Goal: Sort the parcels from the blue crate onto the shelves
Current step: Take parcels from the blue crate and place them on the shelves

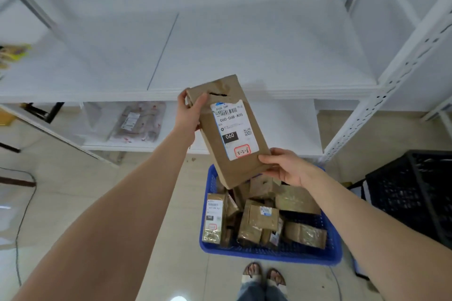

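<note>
A flat brown parcel (227,129) with a white label marked 060 and a red-framed 3-2-6 hangs in the air above the blue crate (269,253). My left hand (189,112) grips its upper left corner. My right hand (285,166) pinches its lower right corner. Several more brown parcels (263,217) lie piled in the crate on the floor. In front stands the white shelf unit, with its wide upper shelf (220,56) just beyond the held parcel.
A pinkish plastic-wrapped parcel (139,122) lies on the lower shelf (281,127). A black crate (413,193) stands at the right, beside the perforated white upright (391,80). A cable (23,215) trails over the floor at left. My feet (264,273) are just behind the blue crate.
</note>
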Demonstrator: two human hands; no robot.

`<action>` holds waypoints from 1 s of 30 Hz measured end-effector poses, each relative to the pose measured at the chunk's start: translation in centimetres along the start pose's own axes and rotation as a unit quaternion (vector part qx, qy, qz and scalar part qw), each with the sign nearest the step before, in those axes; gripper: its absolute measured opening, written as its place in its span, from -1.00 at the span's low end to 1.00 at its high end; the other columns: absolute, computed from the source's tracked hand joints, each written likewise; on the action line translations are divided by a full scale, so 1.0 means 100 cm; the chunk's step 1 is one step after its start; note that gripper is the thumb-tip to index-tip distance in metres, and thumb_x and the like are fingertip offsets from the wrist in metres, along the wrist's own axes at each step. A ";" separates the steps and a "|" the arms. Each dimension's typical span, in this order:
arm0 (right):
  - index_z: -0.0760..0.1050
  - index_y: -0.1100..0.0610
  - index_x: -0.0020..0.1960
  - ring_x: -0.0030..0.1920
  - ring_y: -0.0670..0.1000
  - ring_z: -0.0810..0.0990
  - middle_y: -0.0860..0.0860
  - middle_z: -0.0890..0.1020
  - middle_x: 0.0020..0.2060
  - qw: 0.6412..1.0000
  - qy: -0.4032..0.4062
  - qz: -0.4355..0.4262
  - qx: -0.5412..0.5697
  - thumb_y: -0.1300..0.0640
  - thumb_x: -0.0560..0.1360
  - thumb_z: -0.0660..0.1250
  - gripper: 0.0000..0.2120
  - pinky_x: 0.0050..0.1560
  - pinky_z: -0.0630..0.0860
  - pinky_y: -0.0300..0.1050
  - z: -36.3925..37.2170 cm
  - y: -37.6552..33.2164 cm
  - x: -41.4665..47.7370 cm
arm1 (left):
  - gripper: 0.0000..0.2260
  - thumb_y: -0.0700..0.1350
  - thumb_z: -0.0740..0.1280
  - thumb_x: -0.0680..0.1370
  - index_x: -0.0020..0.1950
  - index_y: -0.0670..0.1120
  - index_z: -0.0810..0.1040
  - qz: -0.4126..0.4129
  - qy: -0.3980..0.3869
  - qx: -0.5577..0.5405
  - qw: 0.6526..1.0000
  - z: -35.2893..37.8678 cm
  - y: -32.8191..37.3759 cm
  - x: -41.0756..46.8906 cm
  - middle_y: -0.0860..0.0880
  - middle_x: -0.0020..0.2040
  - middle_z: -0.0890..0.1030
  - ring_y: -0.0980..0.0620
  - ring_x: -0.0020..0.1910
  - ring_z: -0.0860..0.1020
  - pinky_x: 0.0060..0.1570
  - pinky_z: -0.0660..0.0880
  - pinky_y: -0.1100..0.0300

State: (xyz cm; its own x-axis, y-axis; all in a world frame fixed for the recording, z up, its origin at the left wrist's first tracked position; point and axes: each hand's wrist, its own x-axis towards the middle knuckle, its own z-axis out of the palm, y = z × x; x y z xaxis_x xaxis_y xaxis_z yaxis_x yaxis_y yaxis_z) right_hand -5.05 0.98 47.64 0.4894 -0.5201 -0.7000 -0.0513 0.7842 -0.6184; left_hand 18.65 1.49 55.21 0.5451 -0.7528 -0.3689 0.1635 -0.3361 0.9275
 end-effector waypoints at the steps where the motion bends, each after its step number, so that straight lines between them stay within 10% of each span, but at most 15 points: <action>1: 0.48 0.25 0.06 -0.06 0.07 0.67 0.16 0.64 -0.04 1.000 0.001 -0.008 0.001 0.34 0.45 0.39 -0.80 -0.14 0.65 -0.15 0.004 -0.004 -0.004 | -0.51 -0.02 0.37 0.52 0.38 0.14 0.25 0.000 -0.008 0.000 1.000 -0.001 0.008 -0.004 0.01 0.09 0.59 0.14 -0.21 0.57 -0.29 0.50 0.21; 30: 0.36 0.14 -0.28 -0.24 0.07 0.69 0.16 0.65 -0.20 0.976 -0.052 -0.205 -0.051 0.31 0.43 0.44 -0.73 -0.28 0.61 -0.22 0.073 -0.114 -0.092 | -0.58 0.01 0.27 0.59 0.43 0.10 0.25 0.178 -0.004 -0.001 0.984 -0.005 0.176 -0.088 0.09 -0.06 0.60 0.15 -0.17 0.57 -0.26 0.47 0.18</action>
State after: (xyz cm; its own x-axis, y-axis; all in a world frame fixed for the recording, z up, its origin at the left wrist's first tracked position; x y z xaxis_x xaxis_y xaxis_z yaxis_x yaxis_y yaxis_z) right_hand -2.62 -0.72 63.69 0.5723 -0.7414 -0.3505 0.0822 0.4772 -0.8750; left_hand 17.10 2.51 74.83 0.5623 -0.8267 -0.0203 -0.0358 -0.0489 0.9982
